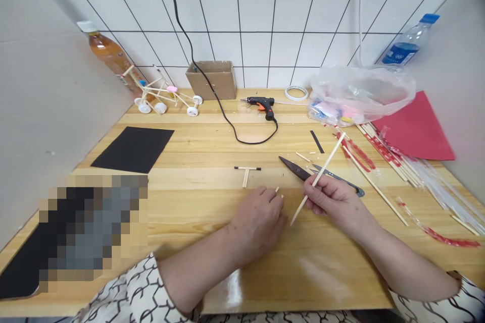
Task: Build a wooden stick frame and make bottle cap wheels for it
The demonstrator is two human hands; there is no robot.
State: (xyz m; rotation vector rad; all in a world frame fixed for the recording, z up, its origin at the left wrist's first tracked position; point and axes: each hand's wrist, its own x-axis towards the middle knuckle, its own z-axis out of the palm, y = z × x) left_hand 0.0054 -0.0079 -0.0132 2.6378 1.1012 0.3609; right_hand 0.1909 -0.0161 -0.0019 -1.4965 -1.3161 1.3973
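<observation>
My right hand pinches a long pale wooden stick, held slanting over the table. A dark pointed blade sticks out to the left of that hand; its other end is hidden, so I cannot tell whether it is held. Behind the hand lies a grey cutting tool. My left hand rests on the table with fingers curled, and the ends of short wooden sticks peek out at its fingertips. Just beyond it lies a small T-shaped stick piece with black ends on its crossbar.
A glue gun with a black cord lies at the back, near a cardboard box. A wheeled stick model stands left, above black sheet. Right are a plastic bag, red sheet and loose sticks.
</observation>
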